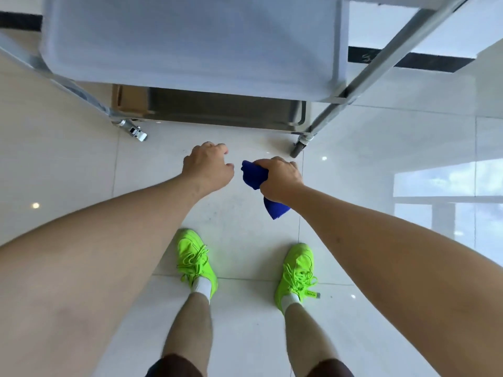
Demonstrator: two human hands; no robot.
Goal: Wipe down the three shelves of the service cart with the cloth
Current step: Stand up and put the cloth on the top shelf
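R hand [280, 178] grips cloth [254, 174]; cart [190, 44] top cut off.

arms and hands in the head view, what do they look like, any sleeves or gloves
Both arms are bare as far up as the view shows: no sleeves in sight. The left hand and the right hand wear no gloves, and no watch, ring or band shows on either. No markings stand out.
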